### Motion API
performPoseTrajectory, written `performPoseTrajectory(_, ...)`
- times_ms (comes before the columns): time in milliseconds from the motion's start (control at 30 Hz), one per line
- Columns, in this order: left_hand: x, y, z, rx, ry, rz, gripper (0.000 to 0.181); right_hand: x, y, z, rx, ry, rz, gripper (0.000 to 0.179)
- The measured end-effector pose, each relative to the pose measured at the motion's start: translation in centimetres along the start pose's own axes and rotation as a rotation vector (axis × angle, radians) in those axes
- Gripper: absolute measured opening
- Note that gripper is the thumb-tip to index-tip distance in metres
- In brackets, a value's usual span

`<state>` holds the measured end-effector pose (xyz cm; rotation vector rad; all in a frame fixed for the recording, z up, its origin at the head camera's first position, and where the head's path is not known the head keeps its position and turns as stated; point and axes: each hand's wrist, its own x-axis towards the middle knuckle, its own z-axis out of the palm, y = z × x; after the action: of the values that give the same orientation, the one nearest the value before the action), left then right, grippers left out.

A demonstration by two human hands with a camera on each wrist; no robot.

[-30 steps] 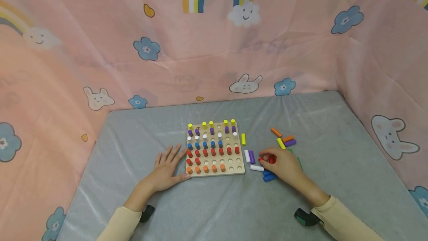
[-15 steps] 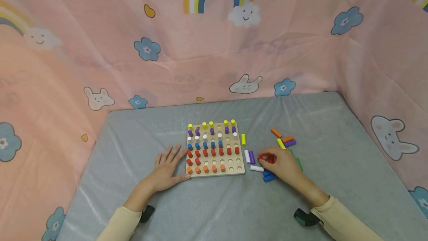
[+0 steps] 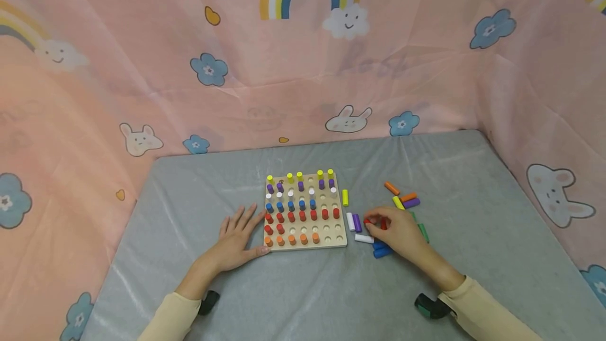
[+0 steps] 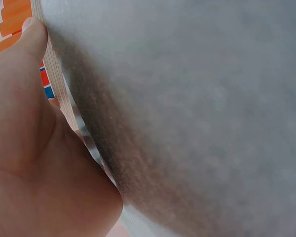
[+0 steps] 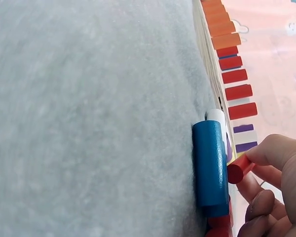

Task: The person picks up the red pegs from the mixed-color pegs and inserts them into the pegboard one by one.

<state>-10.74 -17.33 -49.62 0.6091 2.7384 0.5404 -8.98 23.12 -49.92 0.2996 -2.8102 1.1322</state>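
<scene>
Fingers of the right hand (image 3: 401,231) pinch a red peg (image 5: 239,169) beside the pegboard (image 3: 321,233); the left hand (image 3: 236,244), fingers spread, seemingly steadies it.

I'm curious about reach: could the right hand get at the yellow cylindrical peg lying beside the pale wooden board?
Likely yes: nothing covers that yellow peg, though the right hand pinches a red cylindrical peg.

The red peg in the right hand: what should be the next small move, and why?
I would probably carry the red peg left to the pegboard, above the third hole in the second-nearest row: the right hand already pinches it, and that row holds only two red pegs, at its left end.
</scene>
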Motion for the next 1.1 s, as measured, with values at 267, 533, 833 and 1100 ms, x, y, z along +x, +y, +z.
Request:
performPoseTrajectory(267, 0.1, 0.0, 0.1, 0.003, -0.010, -0.007, 0.092, 0.2, -0.2, -0.1, 0.013, 0.017, -0.027, 0.017)
performPoseTrajectory(533, 0.1, -0.1, 0.1, 0.002, -0.012, -0.008, 0.091, 0.5, -0.2, 0.1, 0.016, 0.027, -0.038, 0.015)
performPoseTrajectory(833, 0.1, -0.2, 0.1, -0.009, -0.010, -0.003, 0.092, 0.8, -0.9, 0.3, 0.018, 0.018, -0.036, 0.020)
performPoseTrajectory(1100, 0.2, -0.3, 0.1, -0.006, -0.023, -0.012, 0.092, 1.2, -1.2, 0.5, 0.016, 0.002, -0.032, 0.015)
